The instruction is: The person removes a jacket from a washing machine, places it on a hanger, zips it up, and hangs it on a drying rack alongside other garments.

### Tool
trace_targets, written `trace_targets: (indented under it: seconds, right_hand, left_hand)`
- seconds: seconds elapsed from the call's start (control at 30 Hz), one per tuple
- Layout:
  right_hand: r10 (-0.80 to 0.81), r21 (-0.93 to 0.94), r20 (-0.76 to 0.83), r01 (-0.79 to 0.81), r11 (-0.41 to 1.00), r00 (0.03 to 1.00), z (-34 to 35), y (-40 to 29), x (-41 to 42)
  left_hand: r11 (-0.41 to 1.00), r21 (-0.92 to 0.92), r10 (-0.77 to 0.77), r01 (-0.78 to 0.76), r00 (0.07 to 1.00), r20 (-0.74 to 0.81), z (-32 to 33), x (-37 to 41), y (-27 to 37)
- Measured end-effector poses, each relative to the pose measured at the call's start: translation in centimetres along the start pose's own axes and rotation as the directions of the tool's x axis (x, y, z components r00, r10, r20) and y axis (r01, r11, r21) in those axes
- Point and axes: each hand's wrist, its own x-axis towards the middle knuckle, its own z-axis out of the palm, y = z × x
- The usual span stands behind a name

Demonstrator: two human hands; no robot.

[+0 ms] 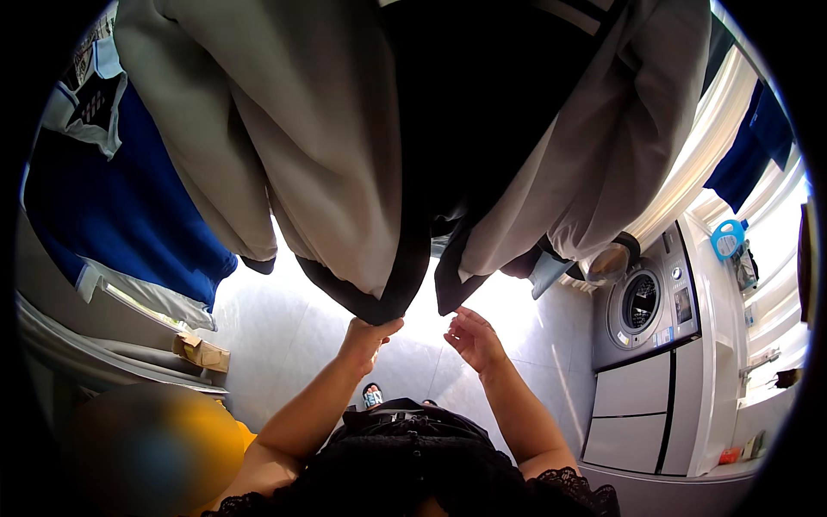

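Observation:
A beige garment (336,168) with dark trim, which looks like a jacket, hangs above and before me. Its front is open at the bottom, so two hem corners point down with a gap between them. My left hand (369,341) is closed on the dark hem of the left front panel, thumb towards the gap. At the right panel's dark corner (455,291), the raised fingertips of my right hand (475,339) are at or just under the edge. Whether they pinch the cloth is not clear. Deep shadow hides the garment's middle.
A blue polo shirt (129,207) with white trim hangs at left. Below it is a cardboard box (200,352). A person (161,446) in yellow is close at lower left. At right, a front-loading washing machine (643,300) has its door open; a blue detergent bottle (729,239) stands behind.

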Motion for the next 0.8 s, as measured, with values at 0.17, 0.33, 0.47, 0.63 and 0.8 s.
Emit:
trace_targets:
  seconds: [0.17,0.33,0.47,0.63,0.8]
  right_hand:
    - [0.091,-0.009,-0.018,-0.091,0.996,0.996,1.4,-0.4,0.3]
    - [0.15,-0.127,0.095,-0.138,0.982,0.984,1.9,-0.5,0.5]
    - [0.193,-0.248,0.175,-0.147,0.958,0.965,3.0,-0.8,-0.2]
    - [0.064,-0.179,0.09,-0.046,0.983,0.994,5.5,-0.7,-1.4]
    - [-0.081,-0.063,-0.145,0.073,0.995,0.986,9.6,0.2,-2.1]
  left_hand:
    - [0.997,0.039,0.061,-0.066,0.992,0.109,-0.4,-0.3,1.1]
    - [0.989,0.04,0.135,-0.141,0.984,0.118,-0.4,-0.5,1.1]
    - [0.989,0.037,0.137,-0.144,0.98,0.146,-0.1,-0.7,1.2]
    - [0.992,-0.058,0.113,-0.109,0.991,0.076,0.7,-1.2,1.5]
    - [0.964,-0.196,0.178,-0.177,0.984,-0.014,2.4,-1.8,1.8]
